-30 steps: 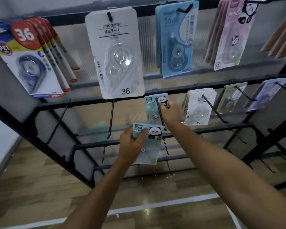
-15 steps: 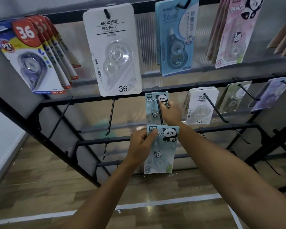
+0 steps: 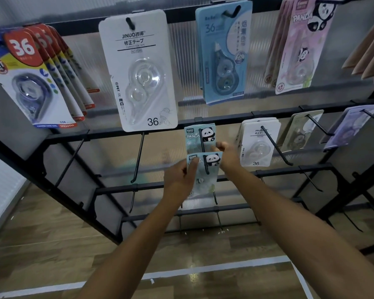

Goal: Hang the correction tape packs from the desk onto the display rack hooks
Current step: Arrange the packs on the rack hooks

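Observation:
My left hand (image 3: pixel 178 176) grips a mint-green panda correction tape pack (image 3: pixel 205 171) by its left edge, thumb on the front. The pack sits at the front end of a black hook (image 3: pixel 202 145) on the middle rail, and the hook's upturned tip shows in front of the card. My right hand (image 3: pixel 228 157) is blurred, its fingers curled at the pack's upper right corner. A second mint-green panda pack (image 3: pixel 200 137) hangs further back on the same hook.
An empty hook (image 3: pixel 138 156) juts out to the left. White packs (image 3: pixel 257 145) hang on the hook to the right, then more packs (image 3: pixel 300 130). The top rail carries a white JINUO pack (image 3: pixel 138 70), blue packs (image 3: pixel 224 52), pink panda packs (image 3: pixel 300 44) and red "36" packs (image 3: pixel 30 78). Wood floor lies below.
My left hand has lifted the pack from below the hook up onto its tip. My right hand has come off the hook and rear pack to the front pack's right corner.

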`<state>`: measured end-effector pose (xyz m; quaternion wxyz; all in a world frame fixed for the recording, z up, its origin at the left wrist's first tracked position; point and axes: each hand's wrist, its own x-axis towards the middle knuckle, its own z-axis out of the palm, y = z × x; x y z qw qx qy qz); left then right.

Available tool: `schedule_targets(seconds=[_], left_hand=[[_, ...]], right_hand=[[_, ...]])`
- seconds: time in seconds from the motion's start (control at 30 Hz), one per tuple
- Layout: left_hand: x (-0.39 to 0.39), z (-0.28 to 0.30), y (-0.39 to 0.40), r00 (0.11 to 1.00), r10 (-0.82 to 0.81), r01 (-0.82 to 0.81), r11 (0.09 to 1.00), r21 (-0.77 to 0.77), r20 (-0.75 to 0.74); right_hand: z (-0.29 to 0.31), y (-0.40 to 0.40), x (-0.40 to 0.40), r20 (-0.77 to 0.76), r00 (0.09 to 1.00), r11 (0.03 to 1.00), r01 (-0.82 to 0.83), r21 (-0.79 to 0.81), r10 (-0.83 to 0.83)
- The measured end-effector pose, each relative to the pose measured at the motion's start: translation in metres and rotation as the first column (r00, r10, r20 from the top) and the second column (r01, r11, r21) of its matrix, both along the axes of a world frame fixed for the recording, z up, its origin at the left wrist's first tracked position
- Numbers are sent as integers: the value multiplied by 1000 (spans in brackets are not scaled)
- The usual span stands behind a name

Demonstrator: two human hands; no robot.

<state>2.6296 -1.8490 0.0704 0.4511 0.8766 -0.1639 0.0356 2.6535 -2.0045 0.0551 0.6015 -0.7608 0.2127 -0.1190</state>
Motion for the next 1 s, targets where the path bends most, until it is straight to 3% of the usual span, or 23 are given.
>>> schedule_targets(seconds=[0.07,0.4,0.5,0.6,0.7,0.77,1.0], left_hand=[[17,2,-7,999,16,-19,994,106,32],[64,9,-34,975,217,-222,963,154,48],[55,6,-35,957,284,-291,944,159,61],[39,-1,-29,940,341,-336,933,128,-23],[19,-11,-13,923,377,-348,906,241,-82],[-2,-18,7,932,352,-309,896,319,-85],[-67,-26,118,928,370,-337,881,331,-39]], right_hand=[[-5,-6,-8,18,1000,1000,14,16,-14],[-15,-20,-40,6,1000,991,-9,-136,10],[-14,-17,-49,-1,996,981,-91,-173,92],[-17,-4,-56,-28,977,951,-210,-226,210],[-19,16,-62,-47,936,892,-347,-292,349],[-22,35,-66,-47,911,863,-405,-301,411],[-21,147,-84,-60,808,740,-563,-368,586]])
